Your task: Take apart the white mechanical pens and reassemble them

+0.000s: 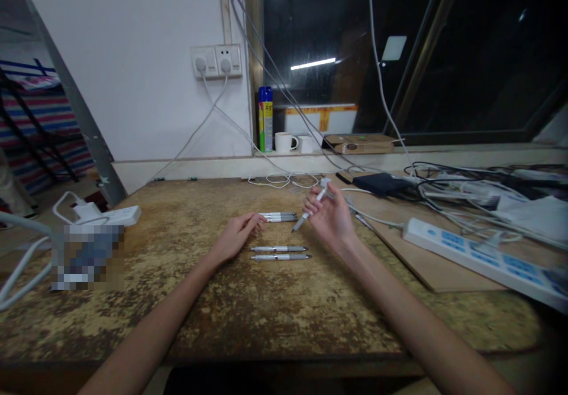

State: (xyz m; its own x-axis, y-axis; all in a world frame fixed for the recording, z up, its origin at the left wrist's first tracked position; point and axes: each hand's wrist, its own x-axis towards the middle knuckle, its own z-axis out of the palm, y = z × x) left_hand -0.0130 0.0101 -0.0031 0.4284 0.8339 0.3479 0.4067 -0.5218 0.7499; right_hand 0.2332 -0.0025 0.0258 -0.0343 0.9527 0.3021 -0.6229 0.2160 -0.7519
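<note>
My right hand (333, 217) is raised over the far part of the table, fingers closed around a white and grey pen (302, 222). The pen slants, its dark tip pointing down and left. Beside it, my left hand (237, 235) rests on the wood with its fingertips closed at the left ends of a small group of similar pens (280, 216) lying side by side. Those left ends are partly hidden by the fingers. Nearer to me, two more pens lie flat and parallel, an upper pen (279, 249) and a lower pen (280, 257).
A white power strip (470, 259) lies on a brown board (408, 247) at right, near tangled cables (444, 194) and a dark flat box (381, 184). At left are another power strip (119, 215) and a blurred-out item (91, 257). A spray can (265, 120) and mug (284, 142) stand on the sill.
</note>
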